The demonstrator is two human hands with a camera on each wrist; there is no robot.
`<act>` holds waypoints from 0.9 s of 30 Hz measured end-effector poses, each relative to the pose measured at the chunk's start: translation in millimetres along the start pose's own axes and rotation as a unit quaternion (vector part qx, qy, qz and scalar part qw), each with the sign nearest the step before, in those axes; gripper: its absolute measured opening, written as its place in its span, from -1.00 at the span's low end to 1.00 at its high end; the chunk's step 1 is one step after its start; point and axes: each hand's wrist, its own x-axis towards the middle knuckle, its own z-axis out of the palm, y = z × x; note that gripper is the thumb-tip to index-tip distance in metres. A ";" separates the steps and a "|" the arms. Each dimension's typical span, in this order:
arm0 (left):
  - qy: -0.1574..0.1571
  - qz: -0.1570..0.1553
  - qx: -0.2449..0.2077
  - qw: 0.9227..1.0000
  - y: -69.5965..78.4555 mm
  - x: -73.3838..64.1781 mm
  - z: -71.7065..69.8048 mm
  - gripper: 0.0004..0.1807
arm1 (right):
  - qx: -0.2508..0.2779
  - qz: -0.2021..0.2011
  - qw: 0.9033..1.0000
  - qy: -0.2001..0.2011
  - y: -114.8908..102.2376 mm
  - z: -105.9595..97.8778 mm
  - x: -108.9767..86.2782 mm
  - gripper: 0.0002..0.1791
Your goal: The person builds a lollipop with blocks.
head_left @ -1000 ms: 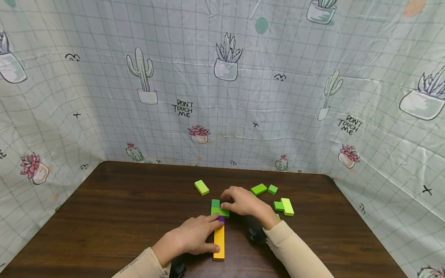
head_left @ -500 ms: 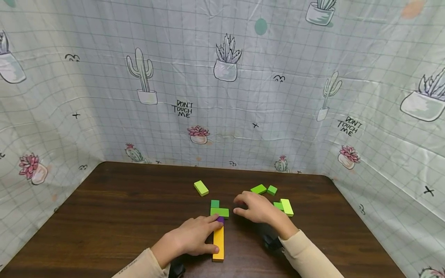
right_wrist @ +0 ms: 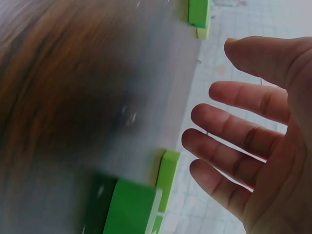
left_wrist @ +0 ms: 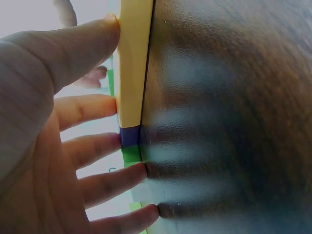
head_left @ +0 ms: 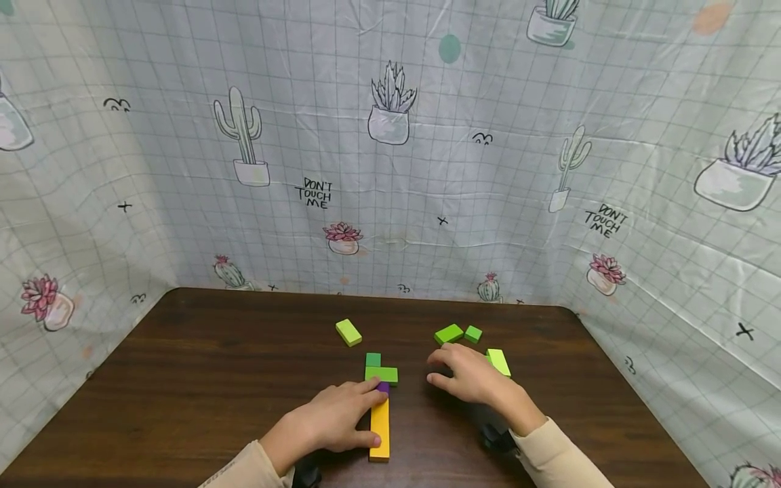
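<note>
The left hand (head_left: 332, 420) lies along the left side of the yellow bar (head_left: 381, 423), fingers straight and spread, thumb touching the bar and curled round nothing; a fingertip seems to touch the purple block (head_left: 384, 387). The yellow bar's long axis runs away from the person, the purple block at its far end, then the green bar (head_left: 384, 374) set crosswise, with the dark cube (head_left: 373, 360) against the left part of its far side. The right hand (head_left: 472, 376) is well to the right of these, fingers loosely bent, thumb apart, holding nothing. It is the nearer hand to the green block (head_left: 449, 334), which lies slanting just beyond its fingers, to the small cube (head_left: 472, 334) just right of that, and to the lime block (head_left: 498, 362) beside its back. The yellowish block (head_left: 349, 332) lies farther off, past the dark cube. Dark table (head_left: 244, 366) shows between right hand and yellow bar; the cloth (head_left: 390, 190) hangs behind its far edge
</note>
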 end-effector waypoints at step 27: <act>0.009 0.008 0.004 1.000 -0.5 -1.9 1.9 -0.28 | -0.044 0.037 0.998 0.039 35.4 -5.7 -54.3 -0.62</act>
